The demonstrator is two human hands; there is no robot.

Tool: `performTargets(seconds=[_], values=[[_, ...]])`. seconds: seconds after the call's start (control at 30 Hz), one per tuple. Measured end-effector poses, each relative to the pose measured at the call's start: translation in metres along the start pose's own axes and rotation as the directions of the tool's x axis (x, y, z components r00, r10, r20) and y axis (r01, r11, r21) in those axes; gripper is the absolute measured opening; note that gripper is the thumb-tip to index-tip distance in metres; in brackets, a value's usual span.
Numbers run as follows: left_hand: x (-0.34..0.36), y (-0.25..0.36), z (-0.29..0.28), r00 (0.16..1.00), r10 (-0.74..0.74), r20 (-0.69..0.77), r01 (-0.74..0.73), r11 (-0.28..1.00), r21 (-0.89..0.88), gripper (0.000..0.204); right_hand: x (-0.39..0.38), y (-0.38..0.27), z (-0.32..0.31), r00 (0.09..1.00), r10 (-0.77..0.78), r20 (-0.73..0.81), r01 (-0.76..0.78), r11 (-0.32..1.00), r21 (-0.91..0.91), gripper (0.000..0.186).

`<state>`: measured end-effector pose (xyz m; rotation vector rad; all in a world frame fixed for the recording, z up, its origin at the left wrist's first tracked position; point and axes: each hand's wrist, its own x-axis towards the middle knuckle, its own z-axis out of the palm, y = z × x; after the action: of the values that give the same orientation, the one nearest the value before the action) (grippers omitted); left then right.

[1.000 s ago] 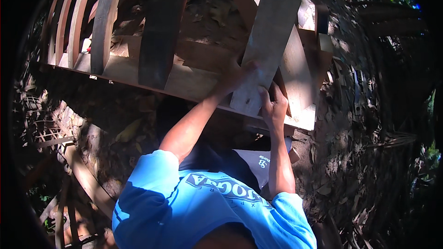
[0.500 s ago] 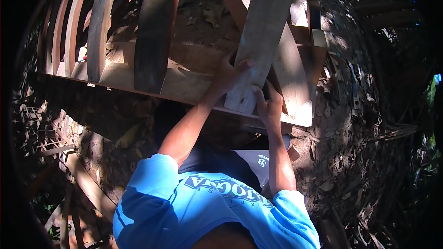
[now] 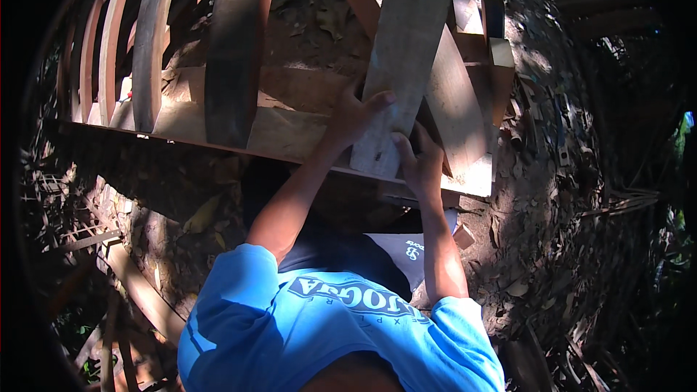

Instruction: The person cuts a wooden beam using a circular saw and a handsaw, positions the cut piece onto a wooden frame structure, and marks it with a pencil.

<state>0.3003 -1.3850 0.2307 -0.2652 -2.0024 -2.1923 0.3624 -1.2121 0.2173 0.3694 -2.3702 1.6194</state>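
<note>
A wide grey-brown wooden plank (image 3: 404, 58) stretches away from me, its near end lying over the long bottom board (image 3: 290, 131) of a slatted wooden frame. My left hand (image 3: 356, 116) grips the plank's left edge, thumb on its upper face, the other fingers mostly hidden beneath. On the right edge, closer to the near end, my right hand (image 3: 423, 156) holds it the same way, thumb on top. Just right of my right hand, another slanted board (image 3: 456, 109) rests on the bottom board. Left of my left hand stands a dark broad slat (image 3: 236, 58).
Several narrower slats (image 3: 149, 51) line the frame's left part. Loose timber (image 3: 141, 287) lies on the ground at lower left, near a woven lattice of sticks (image 3: 72, 221). Dry leaves (image 3: 544, 247) cover the shaded ground at right. A small wood block (image 3: 463, 236) sits beside my right forearm.
The plank between my hands has shifted very slightly left, and both hands have moved with it. Their grip looks the same. The view has also shifted a little.
</note>
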Motion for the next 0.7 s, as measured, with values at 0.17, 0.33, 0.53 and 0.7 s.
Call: performTargets(seconds=[0.17, 0.33, 0.53, 0.7], values=[[-0.0032, 0.0007, 0.0016, 0.998, -0.057, -0.011, 0.058, 0.996, 0.063, 0.075, -0.0004, 0.0035, -0.0003, 1.000, 0.000, 0.005, 0.001, 1.000, -0.026, 0.041], [-0.0073, -0.0006, 0.0077, 0.998, -0.012, -0.059, 0.018, 0.994, 0.107, 0.078, -0.0002, 0.0045, -0.0007, 1.000, 0.020, 0.011, -0.019, 0.997, -0.071, 0.044], [-0.0075, 0.0035, 0.0089, 0.997, 0.037, -0.071, -0.030, 0.995, 0.094, 0.074, 0.0001, 0.0033, -0.0011, 1.000, 0.015, 0.005, -0.015, 0.997, -0.078, 0.047], [-0.0085, 0.0066, 0.0090, 0.997, 0.022, -0.072, -0.014, 0.994, 0.104, 0.069, 0.0006, 0.0006, -0.0008, 0.999, 0.049, 0.007, -0.048, 0.994, -0.102, 0.048]])
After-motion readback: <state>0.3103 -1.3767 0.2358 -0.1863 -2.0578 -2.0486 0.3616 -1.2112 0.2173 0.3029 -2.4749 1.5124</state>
